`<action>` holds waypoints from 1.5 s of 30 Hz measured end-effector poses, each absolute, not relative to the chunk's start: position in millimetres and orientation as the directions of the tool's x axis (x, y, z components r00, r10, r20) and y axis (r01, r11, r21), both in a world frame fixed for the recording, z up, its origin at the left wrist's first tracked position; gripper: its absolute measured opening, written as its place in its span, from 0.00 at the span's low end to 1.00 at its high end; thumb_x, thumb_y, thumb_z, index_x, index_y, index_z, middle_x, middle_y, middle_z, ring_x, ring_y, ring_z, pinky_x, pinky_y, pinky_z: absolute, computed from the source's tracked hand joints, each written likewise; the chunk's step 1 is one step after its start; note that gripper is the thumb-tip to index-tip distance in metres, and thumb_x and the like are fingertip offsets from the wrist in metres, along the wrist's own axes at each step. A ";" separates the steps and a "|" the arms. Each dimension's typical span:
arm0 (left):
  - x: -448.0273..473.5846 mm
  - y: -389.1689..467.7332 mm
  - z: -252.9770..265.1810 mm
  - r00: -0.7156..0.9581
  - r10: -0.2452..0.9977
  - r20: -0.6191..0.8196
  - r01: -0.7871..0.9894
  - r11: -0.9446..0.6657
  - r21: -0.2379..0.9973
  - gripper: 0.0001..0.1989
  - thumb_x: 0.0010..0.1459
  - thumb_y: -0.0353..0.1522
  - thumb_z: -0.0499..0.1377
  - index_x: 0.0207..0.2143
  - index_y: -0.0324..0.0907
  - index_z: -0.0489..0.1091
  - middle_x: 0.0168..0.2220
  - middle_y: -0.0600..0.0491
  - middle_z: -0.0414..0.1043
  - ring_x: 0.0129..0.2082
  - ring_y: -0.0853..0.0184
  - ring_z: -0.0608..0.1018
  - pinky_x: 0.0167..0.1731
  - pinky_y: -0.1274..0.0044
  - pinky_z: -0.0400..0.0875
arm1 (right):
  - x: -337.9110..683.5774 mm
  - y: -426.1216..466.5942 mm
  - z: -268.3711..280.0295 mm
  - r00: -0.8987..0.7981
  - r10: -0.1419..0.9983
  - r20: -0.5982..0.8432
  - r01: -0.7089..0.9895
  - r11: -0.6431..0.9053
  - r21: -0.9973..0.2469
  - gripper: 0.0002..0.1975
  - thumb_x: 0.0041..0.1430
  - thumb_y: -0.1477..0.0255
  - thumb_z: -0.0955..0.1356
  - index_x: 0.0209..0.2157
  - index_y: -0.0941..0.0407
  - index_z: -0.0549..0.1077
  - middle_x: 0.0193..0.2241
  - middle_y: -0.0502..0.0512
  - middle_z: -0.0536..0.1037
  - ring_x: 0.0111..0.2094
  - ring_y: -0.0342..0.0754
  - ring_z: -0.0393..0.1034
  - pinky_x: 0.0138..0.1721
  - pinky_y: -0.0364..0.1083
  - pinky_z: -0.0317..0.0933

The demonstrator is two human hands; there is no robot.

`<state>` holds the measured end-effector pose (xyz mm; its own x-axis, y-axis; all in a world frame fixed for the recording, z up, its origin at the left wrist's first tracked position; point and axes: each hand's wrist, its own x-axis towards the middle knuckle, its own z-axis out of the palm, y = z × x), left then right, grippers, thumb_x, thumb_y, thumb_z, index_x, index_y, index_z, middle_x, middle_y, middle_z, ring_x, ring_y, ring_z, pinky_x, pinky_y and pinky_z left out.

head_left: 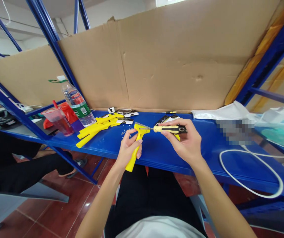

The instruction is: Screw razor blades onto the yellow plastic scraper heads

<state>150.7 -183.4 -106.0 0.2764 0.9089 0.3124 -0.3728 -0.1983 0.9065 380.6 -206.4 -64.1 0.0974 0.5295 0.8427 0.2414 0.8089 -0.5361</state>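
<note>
My left hand [129, 147] is closed around the handle of a yellow scraper [132, 160], whose wide head points up and away from me. In my right hand [188, 140] is a screwdriver [168, 129] with a cream and black handle, held level. Its thin shaft reaches left to the scraper's head, where the tip appears to touch; the exact contact is too small to make out. Just left of the scraper, several tiny screws [124, 133] are scattered on the blue table [154, 153]. Farther left lies a pile of yellow scrapers [96, 129].
A water bottle [79, 102] and a red drink cup [60, 120] stand at the left by a blue post. Black and white packets [168, 118] and another screwdriver [171, 112] lie at the back. A white cable [251, 193] loops over the right edge. Someone sits at the left.
</note>
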 end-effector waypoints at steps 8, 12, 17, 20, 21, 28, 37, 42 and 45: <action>149.7 -183.1 -106.5 0.267 0.908 0.324 -0.380 -0.210 0.901 0.23 0.66 0.36 0.72 0.55 0.49 0.63 0.45 0.55 0.81 0.15 0.78 0.72 0.16 0.80 0.69 | 371.6 -210.4 -60.3 0.155 0.478 0.864 0.328 0.800 -0.502 0.13 0.66 0.66 0.81 0.47 0.49 0.77 0.43 0.54 0.87 0.45 0.56 0.87 0.47 0.56 0.82; 150.5 -184.6 -106.3 0.262 0.906 0.333 -0.393 -0.215 0.894 0.24 0.66 0.36 0.72 0.55 0.49 0.63 0.48 0.54 0.81 0.15 0.79 0.71 0.16 0.80 0.69 | 369.2 -206.5 -63.0 0.266 0.461 0.847 0.354 0.770 -0.531 0.14 0.64 0.64 0.82 0.44 0.49 0.77 0.41 0.52 0.85 0.41 0.53 0.86 0.43 0.52 0.82; 150.3 -185.0 -107.3 0.255 0.910 0.326 -0.394 -0.211 0.895 0.24 0.66 0.36 0.72 0.55 0.49 0.62 0.50 0.53 0.81 0.15 0.79 0.72 0.16 0.80 0.69 | 371.1 -197.7 -67.4 0.289 0.523 0.802 0.261 0.763 -0.591 0.17 0.65 0.64 0.81 0.48 0.49 0.74 0.40 0.51 0.82 0.40 0.51 0.84 0.42 0.50 0.81; 149.0 -183.9 -106.5 0.248 0.916 0.316 -0.396 -0.202 0.896 0.25 0.65 0.36 0.73 0.55 0.49 0.62 0.50 0.53 0.81 0.15 0.79 0.72 0.17 0.80 0.69 | 373.2 -197.0 -68.5 0.182 0.571 0.801 0.171 0.783 -0.597 0.19 0.67 0.65 0.79 0.53 0.48 0.71 0.47 0.54 0.83 0.49 0.53 0.83 0.52 0.54 0.81; 148.1 -183.2 -105.4 0.245 0.917 0.314 -0.400 -0.200 0.895 0.25 0.64 0.36 0.73 0.55 0.49 0.62 0.49 0.53 0.81 0.15 0.78 0.72 0.16 0.80 0.68 | 373.5 -197.6 -68.6 0.149 0.585 0.797 0.158 0.782 -0.604 0.19 0.68 0.65 0.79 0.54 0.48 0.72 0.49 0.55 0.83 0.51 0.54 0.82 0.54 0.56 0.80; 114.0 -167.7 -90.1 0.058 0.921 0.386 -0.455 -0.320 0.831 0.27 0.61 0.34 0.75 0.56 0.50 0.65 0.45 0.56 0.79 0.15 0.80 0.69 0.15 0.79 0.65 | 367.4 -203.0 -67.8 0.262 0.562 0.785 0.182 0.770 -0.612 0.15 0.65 0.65 0.81 0.49 0.49 0.79 0.47 0.54 0.84 0.41 0.53 0.86 0.45 0.54 0.85; 56.7 -173.0 -63.9 -0.105 0.884 0.455 -0.542 -0.434 0.719 0.32 0.60 0.29 0.73 0.63 0.59 0.70 0.47 0.57 0.76 0.15 0.84 0.62 0.15 0.82 0.58 | 349.0 -192.7 -86.2 -0.070 0.677 0.733 0.387 0.695 -0.606 0.13 0.74 0.64 0.73 0.57 0.50 0.80 0.55 0.59 0.86 0.52 0.58 0.85 0.55 0.60 0.82; 57.8 -173.3 -65.0 -0.100 0.880 0.464 -0.536 -0.440 0.720 0.34 0.61 0.30 0.72 0.65 0.60 0.69 0.46 0.57 0.76 0.15 0.83 0.62 0.14 0.81 0.58 | 327.4 -194.9 -99.0 -0.223 0.638 0.737 0.400 0.750 -0.528 0.13 0.77 0.68 0.71 0.59 0.48 0.79 0.55 0.59 0.86 0.54 0.59 0.85 0.56 0.60 0.81; 62.5 -166.0 -73.2 -0.088 0.894 0.440 -0.544 -0.413 0.730 0.36 0.60 0.30 0.73 0.67 0.60 0.67 0.46 0.57 0.76 0.15 0.83 0.62 0.15 0.81 0.59 | 315.9 -196.7 -106.0 -0.248 0.589 0.769 0.379 0.790 -0.482 0.13 0.77 0.70 0.70 0.59 0.48 0.78 0.55 0.60 0.86 0.55 0.59 0.84 0.58 0.60 0.80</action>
